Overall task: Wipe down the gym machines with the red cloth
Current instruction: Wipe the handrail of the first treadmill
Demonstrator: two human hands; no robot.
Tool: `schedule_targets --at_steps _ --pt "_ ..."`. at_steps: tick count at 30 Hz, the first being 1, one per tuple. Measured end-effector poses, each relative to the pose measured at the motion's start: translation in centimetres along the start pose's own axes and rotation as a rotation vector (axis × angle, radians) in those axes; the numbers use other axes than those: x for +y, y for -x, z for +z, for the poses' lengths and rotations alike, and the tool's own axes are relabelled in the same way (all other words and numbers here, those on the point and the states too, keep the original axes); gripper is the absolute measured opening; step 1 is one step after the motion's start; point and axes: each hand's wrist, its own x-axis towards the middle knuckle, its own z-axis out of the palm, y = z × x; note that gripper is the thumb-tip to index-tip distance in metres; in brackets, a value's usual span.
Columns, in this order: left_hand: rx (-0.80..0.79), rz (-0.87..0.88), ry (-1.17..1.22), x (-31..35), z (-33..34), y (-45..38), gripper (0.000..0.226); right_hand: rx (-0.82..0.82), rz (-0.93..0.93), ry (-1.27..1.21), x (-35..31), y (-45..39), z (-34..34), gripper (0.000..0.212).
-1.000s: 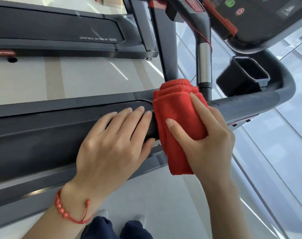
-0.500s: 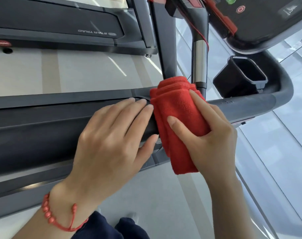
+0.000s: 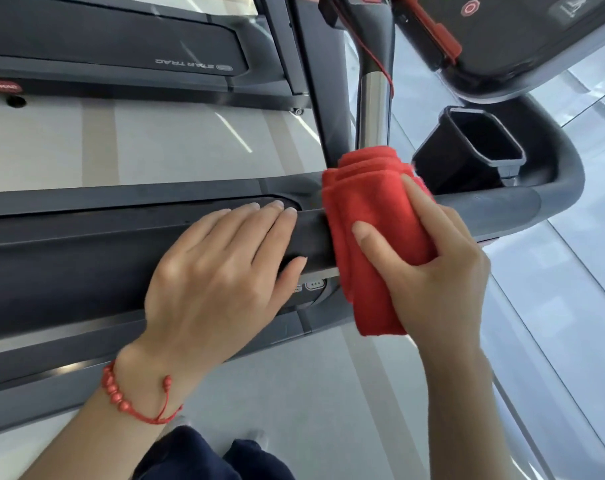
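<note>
The folded red cloth [image 3: 367, 209] is draped over the treadmill's dark grey handrail [image 3: 491, 209], close to the upright post. My right hand [image 3: 429, 271] presses on the cloth and wraps it around the rail, thumb pointing left across its front. My left hand [image 3: 221, 271] lies flat on the black padded part of the rail [image 3: 69, 268] just left of the cloth, fingers together, holding nothing. A red bead bracelet [image 3: 121, 396] circles the left wrist.
A black cup holder [image 3: 474, 150] and the treadmill console [image 3: 522, 32] sit at upper right. A chrome and black upright [image 3: 373, 109] rises behind the cloth. A second treadmill deck [image 3: 121, 53] lies beyond on the pale floor [image 3: 155, 143]. Glass panels run along the right.
The cloth and my right hand have slid slightly right along the rail toward the post. My left hand has stayed flat on the padded rail beside it.
</note>
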Motion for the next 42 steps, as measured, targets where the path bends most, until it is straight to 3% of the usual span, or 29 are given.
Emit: schedule_targets --at_steps 3,10,14,19,26,34,42 --pt "0.048 0.02 -0.019 0.0 0.1 0.1 0.029 0.041 0.053 -0.004 1.3 -1.0 -0.9 0.058" --pt "0.087 0.028 -0.019 -0.1 0.4 0.1 0.026 -0.015 -0.061 -0.016 1.2 -0.2 -0.5 0.058" --pt "0.101 0.028 -0.039 0.0 0.4 0.1 0.026 -0.005 -0.031 -0.034 2.3 -1.0 -1.3 0.057" --pt "0.079 0.025 -0.059 0.4 0.4 -0.1 0.027 0.085 0.02 -0.027 3.0 -1.2 -1.5 0.059" --pt "0.035 -0.013 0.097 2.5 0.2 -1.2 0.026 0.036 -0.012 -0.053 3.2 -1.0 -1.5 0.06" --pt "-0.066 0.011 0.079 6.2 2.5 -2.7 0.034 0.084 0.038 -0.051 5.9 -3.2 -3.0 0.058" --pt "-0.015 -0.044 0.009 7.4 3.5 -2.4 0.033 0.018 -0.106 -0.076 6.8 -3.0 -2.7 0.059"
